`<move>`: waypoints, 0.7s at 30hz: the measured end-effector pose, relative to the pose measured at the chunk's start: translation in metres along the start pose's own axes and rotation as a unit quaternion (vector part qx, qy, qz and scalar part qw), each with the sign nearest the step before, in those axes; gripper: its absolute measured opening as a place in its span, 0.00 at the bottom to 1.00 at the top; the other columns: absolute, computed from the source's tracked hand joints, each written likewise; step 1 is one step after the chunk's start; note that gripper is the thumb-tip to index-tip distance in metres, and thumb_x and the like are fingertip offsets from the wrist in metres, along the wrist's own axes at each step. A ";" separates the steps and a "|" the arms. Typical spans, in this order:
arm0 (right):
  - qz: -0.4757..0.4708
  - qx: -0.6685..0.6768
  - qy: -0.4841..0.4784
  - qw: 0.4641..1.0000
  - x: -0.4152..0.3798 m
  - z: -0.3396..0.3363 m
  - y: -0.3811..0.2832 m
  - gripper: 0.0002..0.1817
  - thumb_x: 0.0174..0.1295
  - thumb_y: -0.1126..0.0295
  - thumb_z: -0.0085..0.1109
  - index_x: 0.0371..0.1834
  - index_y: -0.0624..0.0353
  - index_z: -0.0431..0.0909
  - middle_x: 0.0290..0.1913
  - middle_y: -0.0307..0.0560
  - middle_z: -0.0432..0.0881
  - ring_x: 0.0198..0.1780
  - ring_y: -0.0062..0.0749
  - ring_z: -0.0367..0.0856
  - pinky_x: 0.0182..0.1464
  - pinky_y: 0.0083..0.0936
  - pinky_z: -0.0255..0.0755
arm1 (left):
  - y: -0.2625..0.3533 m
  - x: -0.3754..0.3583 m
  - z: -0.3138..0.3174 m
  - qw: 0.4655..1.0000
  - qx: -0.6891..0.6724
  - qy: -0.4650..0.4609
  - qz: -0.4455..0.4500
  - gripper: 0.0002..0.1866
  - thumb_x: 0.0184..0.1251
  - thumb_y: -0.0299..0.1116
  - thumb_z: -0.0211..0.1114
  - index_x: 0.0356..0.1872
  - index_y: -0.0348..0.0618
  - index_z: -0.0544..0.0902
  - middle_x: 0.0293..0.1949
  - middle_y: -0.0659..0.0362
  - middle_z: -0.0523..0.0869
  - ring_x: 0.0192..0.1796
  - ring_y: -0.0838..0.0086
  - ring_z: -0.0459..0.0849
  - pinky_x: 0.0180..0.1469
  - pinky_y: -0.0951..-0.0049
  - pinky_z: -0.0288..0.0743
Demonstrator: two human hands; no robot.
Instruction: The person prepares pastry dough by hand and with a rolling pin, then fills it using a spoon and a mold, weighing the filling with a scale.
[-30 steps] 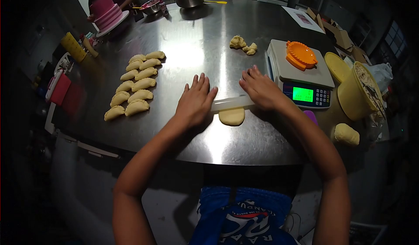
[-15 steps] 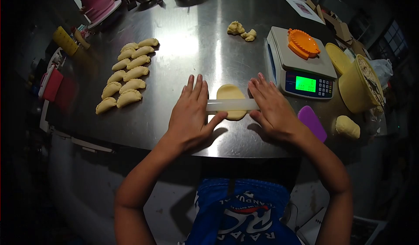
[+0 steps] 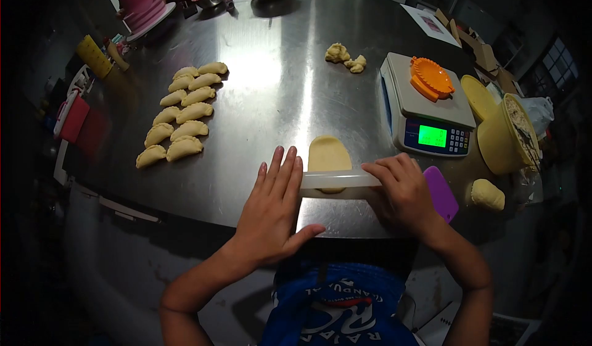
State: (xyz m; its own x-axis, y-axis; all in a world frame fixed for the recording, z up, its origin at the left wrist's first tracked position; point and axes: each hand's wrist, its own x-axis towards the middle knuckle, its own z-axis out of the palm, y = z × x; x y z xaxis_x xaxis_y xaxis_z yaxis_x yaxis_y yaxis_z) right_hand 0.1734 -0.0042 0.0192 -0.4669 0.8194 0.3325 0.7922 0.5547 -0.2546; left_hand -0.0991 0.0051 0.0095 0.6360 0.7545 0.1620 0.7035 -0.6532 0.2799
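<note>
Pressing flat left hand [image 3: 271, 213] and curled right hand [image 3: 404, 195] on rolling pin [image 3: 336, 181] ends; dough [image 3: 328, 155] likely soft, tearing easily.

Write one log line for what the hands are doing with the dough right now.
left hand: flat on translucent plastic rolling pin | right hand: curled over pin | flattened yellow dough oval: under pin | surface: steel table
</note>
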 end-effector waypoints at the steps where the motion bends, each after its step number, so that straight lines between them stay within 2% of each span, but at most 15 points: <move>1: -0.008 -0.017 0.010 1.000 -0.001 -0.003 -0.004 0.21 0.56 0.73 0.66 0.54 0.59 0.76 0.47 0.53 0.77 0.47 0.45 0.76 0.49 0.37 0.70 | 0.001 -0.001 0.003 1.000 -0.003 -0.004 -0.003 0.55 0.66 0.69 0.52 0.73 0.22 0.50 0.75 0.32 0.52 0.79 0.39 0.45 0.76 0.42 0.43; 2: -0.007 -0.014 0.005 1.000 -0.004 0.001 -0.003 0.21 0.56 0.73 0.66 0.54 0.59 0.76 0.47 0.53 0.77 0.47 0.45 0.76 0.49 0.37 0.70 | 0.002 -0.003 0.005 1.000 0.003 -0.010 -0.002 0.55 0.67 0.68 0.51 0.73 0.22 0.51 0.75 0.31 0.52 0.79 0.39 0.46 0.76 0.41 0.43; 4: 0.053 0.021 -0.071 0.996 -0.009 0.011 0.002 0.26 0.61 0.66 0.64 0.61 0.62 0.72 0.55 0.59 0.76 0.58 0.53 0.75 0.59 0.42 0.69 | 0.002 -0.001 0.009 1.000 0.007 -0.019 -0.001 0.54 0.67 0.68 0.50 0.73 0.21 0.52 0.74 0.31 0.53 0.79 0.39 0.46 0.76 0.41 0.43; 5: 0.055 0.024 -0.073 0.995 -0.006 0.010 0.000 0.26 0.61 0.66 0.64 0.61 0.62 0.72 0.55 0.59 0.76 0.58 0.53 0.75 0.59 0.42 0.69 | 0.001 0.000 0.010 1.000 0.008 -0.013 0.000 0.54 0.67 0.68 0.50 0.73 0.21 0.52 0.74 0.31 0.53 0.79 0.39 0.47 0.76 0.41 0.43; 7: -0.001 -0.060 -0.062 0.996 0.002 0.005 -0.006 0.34 0.67 0.53 0.56 0.69 0.65 0.65 0.65 0.67 0.70 0.72 0.62 0.63 0.71 0.49 0.58 | 0.000 0.002 0.010 1.000 0.004 -0.012 -0.003 0.54 0.67 0.68 0.50 0.72 0.21 0.53 0.74 0.30 0.53 0.78 0.38 0.47 0.76 0.41 0.43; 8: 0.002 -0.055 -0.068 0.996 0.003 0.007 -0.002 0.34 0.67 0.53 0.56 0.69 0.65 0.65 0.65 0.67 0.70 0.72 0.62 0.63 0.71 0.49 0.58 | -0.002 0.004 0.009 1.000 0.005 -0.009 0.001 0.54 0.67 0.68 0.50 0.72 0.20 0.53 0.74 0.30 0.54 0.78 0.38 0.48 0.76 0.41 0.43; 10: 0.020 0.004 -0.117 0.993 0.009 0.011 0.011 0.40 0.71 0.46 0.46 0.73 0.69 0.58 0.71 0.71 0.62 0.78 0.65 0.50 0.77 0.51 0.46 | -0.007 0.009 0.011 1.000 0.000 -0.010 0.001 0.54 0.67 0.68 0.50 0.72 0.20 0.54 0.73 0.29 0.54 0.78 0.38 0.49 0.76 0.41 0.43; 13: 0.031 0.004 -0.114 0.993 0.026 0.017 0.023 0.37 0.72 0.48 0.45 0.73 0.70 0.59 0.71 0.72 0.62 0.77 0.66 0.52 0.76 0.52 0.48 | -0.019 0.025 0.012 1.000 -0.017 -0.003 -0.005 0.52 0.69 0.66 0.49 0.71 0.19 0.54 0.73 0.28 0.56 0.78 0.37 0.50 0.76 0.42 0.42; 16: 0.057 0.001 -0.090 0.994 0.047 0.030 0.035 0.34 0.73 0.52 0.43 0.72 0.69 0.61 0.72 0.71 0.61 0.76 0.64 0.54 0.76 0.52 0.49 | -0.035 0.044 0.012 0.998 -0.002 -0.046 -0.045 0.41 0.75 0.55 0.45 0.74 0.27 0.53 0.76 0.37 0.54 0.80 0.45 0.47 0.78 0.48 0.38; 21: 0.110 -0.008 -0.088 0.990 0.090 0.046 0.060 0.31 0.75 0.52 0.37 0.71 0.65 0.64 0.72 0.68 0.62 0.77 0.60 0.55 0.75 0.53 0.50 | -0.057 0.078 0.014 0.995 -0.012 -0.033 -0.090 0.38 0.79 0.53 0.36 0.74 0.27 0.55 0.77 0.39 0.53 0.81 0.50 0.45 0.79 0.50 0.36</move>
State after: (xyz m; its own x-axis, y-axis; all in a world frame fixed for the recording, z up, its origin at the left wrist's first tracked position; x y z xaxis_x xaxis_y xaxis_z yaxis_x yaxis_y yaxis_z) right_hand 0.1607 0.1092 -0.0080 -0.3423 0.9335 0.1068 0.8876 0.3585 -0.2893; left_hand -0.0850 0.1007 -0.0066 0.5201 0.8529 0.0447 0.8007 -0.5052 0.3219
